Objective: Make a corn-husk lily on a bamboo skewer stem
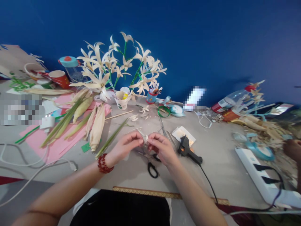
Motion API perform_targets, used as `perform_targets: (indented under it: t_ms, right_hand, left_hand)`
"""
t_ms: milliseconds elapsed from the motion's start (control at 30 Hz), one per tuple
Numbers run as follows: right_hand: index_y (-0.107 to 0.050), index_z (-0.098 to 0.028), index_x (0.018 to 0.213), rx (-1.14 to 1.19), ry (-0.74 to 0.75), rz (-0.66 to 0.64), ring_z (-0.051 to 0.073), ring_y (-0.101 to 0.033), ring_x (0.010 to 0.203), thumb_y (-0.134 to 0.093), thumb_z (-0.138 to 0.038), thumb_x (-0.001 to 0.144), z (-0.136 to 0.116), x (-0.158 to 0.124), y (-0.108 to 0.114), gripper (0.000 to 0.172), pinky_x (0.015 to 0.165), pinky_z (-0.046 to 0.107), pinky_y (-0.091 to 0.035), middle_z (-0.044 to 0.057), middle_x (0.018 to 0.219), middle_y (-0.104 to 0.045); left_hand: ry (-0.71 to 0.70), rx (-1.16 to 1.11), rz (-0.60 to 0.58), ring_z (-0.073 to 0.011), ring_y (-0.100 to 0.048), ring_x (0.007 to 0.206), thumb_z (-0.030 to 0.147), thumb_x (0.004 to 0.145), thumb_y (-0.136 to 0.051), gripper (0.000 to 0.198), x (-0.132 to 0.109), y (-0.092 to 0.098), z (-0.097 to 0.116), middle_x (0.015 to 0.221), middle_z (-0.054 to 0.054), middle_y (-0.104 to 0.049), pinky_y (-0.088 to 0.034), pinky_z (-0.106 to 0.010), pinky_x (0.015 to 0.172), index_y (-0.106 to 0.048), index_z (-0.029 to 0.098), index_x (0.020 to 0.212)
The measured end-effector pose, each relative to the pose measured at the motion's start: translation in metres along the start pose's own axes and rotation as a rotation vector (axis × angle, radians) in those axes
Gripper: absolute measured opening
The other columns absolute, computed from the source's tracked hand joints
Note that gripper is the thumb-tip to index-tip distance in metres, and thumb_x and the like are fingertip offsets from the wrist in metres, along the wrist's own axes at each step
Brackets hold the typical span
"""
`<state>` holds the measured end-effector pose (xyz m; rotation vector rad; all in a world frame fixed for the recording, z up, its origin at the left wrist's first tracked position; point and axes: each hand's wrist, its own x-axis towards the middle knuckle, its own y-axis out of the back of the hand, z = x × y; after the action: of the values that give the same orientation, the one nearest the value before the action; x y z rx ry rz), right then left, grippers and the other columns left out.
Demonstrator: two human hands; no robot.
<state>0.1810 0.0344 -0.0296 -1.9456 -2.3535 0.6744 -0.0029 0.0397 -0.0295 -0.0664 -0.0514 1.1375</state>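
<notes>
Reference is the glue gun (188, 151), lying on the desk (218, 169) with its front end over a white pad (176, 133). The small pale piece (146, 139) is left of the gun, held up off the desk. My left hand (128, 146) pinches one side between thumb and fingertips; my right hand (161, 147) pinches the other. (Can't tell its exact shape, fingers cover most of it.)

To do this well, my take: fingertips only, light pressure. One hand anchors, the other makes the small adjustments; both pushing at once likely skews it. It looks thin, maybe like the dry husk (97, 128) much further left of the gun, so a hard twist could crease or split it. Better to grip near an edge so I can see what I'm lining up.

Watch-outs: scissors (149, 165) lie left of the gun and nearer me, partly under my right hand, so wrists high. The cord (208, 182) runs from the gun toward me; an elbow swing could drag it. Safer to treat the nozzle as hot (can't tell if it's on).
</notes>
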Motion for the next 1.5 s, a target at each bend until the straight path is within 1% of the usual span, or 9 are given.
perform_targets:
  t_ms: [100,400,500,767,900,1100,1233,1367,1500]
  right_hand:
    - [-0.067,-0.017,0.068,0.058,-0.038,0.027,0.007,-0.052,0.049,-0.080,-0.028,0.067,0.002,0.002,-0.001,0.017,0.050,0.018,-0.042,-0.003,0.061,-0.062]
    - [-0.064,-0.017,0.067,0.104,-0.070,0.019,0.007,-0.050,0.048,-0.079,-0.032,0.068,0.005,0.002,-0.003,0.022,0.047,0.017,-0.041,-0.003,0.059,-0.060]
    - [-0.064,-0.017,0.068,0.077,-0.047,0.001,0.007,-0.051,0.050,-0.077,-0.038,0.071,0.005,0.001,-0.002,0.025,0.048,0.018,-0.042,-0.003,0.062,-0.060]
    - [-0.062,-0.018,0.066,-0.008,-0.008,0.007,0.008,-0.050,0.049,-0.077,-0.031,0.070,0.007,-0.002,-0.003,0.020,0.048,0.019,-0.038,-0.004,0.057,-0.059]
    - [-0.061,-0.018,0.064,-0.007,0.025,0.016,0.008,-0.049,0.049,-0.077,-0.029,0.069,0.007,-0.003,-0.006,0.020,0.048,0.019,-0.037,-0.004,0.056,-0.058]
    - [-0.060,-0.017,0.063,0.120,-0.087,0.056,0.007,-0.048,0.045,-0.080,-0.029,0.063,0.006,-0.004,-0.009,0.023,0.046,0.018,-0.039,-0.004,0.055,-0.060]
    - [-0.061,-0.017,0.065,0.122,-0.073,0.064,0.007,-0.050,0.045,-0.080,-0.030,0.065,0.006,-0.005,-0.011,0.023,0.046,0.018,-0.039,-0.003,0.056,-0.062]
    - [-0.061,-0.016,0.063,0.133,-0.062,0.081,0.007,-0.050,0.044,-0.079,-0.029,0.064,0.009,-0.004,-0.012,0.022,0.044,0.017,-0.038,-0.003,0.055,-0.061]
    - [-0.060,-0.017,0.062,0.191,-0.050,0.123,0.007,-0.049,0.045,-0.078,-0.027,0.064,0.011,-0.002,-0.011,0.020,0.046,0.018,-0.040,-0.005,0.054,-0.058]
  left_hand:
    - [-0.003,-0.008,-0.047,-0.0151,-0.054,0.076,0.031,0.085,-0.064,0.015,-0.001,-0.003,0.000,0.081,-0.002,-0.059,-0.044,-0.027,0.071,-0.060,0.015,0.086]
    - [0.060,-0.145,-0.029,-0.0142,-0.055,0.073,0.034,0.082,-0.068,0.021,0.000,-0.008,-0.003,0.077,-0.002,-0.060,-0.043,-0.027,0.070,-0.060,0.015,0.081]
    - [0.066,-0.125,-0.018,-0.0131,-0.053,0.071,0.033,0.082,-0.068,0.020,0.000,-0.007,-0.004,0.075,-0.001,-0.059,-0.042,-0.026,0.068,-0.060,0.014,0.080]
    - [0.058,-0.108,-0.007,-0.0132,-0.052,0.070,0.035,0.084,-0.065,0.022,-0.001,-0.008,-0.005,0.071,-0.001,-0.058,-0.042,-0.026,0.069,-0.061,0.015,0.075]
    - [0.082,-0.125,0.015,-0.0127,-0.050,0.066,0.036,0.079,-0.070,0.025,-0.001,-0.009,-0.004,0.068,0.000,-0.056,-0.041,-0.025,0.064,-0.060,0.014,0.073]
    - [0.015,-0.154,-0.007,-0.0134,-0.051,0.069,0.032,0.081,-0.066,0.020,-0.001,-0.005,-0.014,0.072,-0.001,-0.057,-0.041,-0.025,0.067,-0.061,0.014,0.076]
    - [0.021,-0.182,-0.047,-0.0151,-0.054,0.075,0.029,0.085,-0.061,0.015,-0.003,-0.006,-0.014,0.077,-0.002,-0.059,-0.042,-0.026,0.071,-0.061,0.015,0.084]
    - [0.019,-0.135,-0.049,-0.0139,-0.052,0.070,0.031,0.083,-0.065,0.018,-0.002,-0.007,-0.014,0.074,-0.001,-0.056,-0.041,-0.025,0.066,-0.058,0.015,0.078]
    - [-0.011,-0.075,-0.018,-0.0135,-0.050,0.070,0.032,0.085,-0.063,0.019,-0.001,-0.003,-0.020,0.073,-0.001,-0.056,-0.039,-0.025,0.066,-0.059,0.015,0.077]
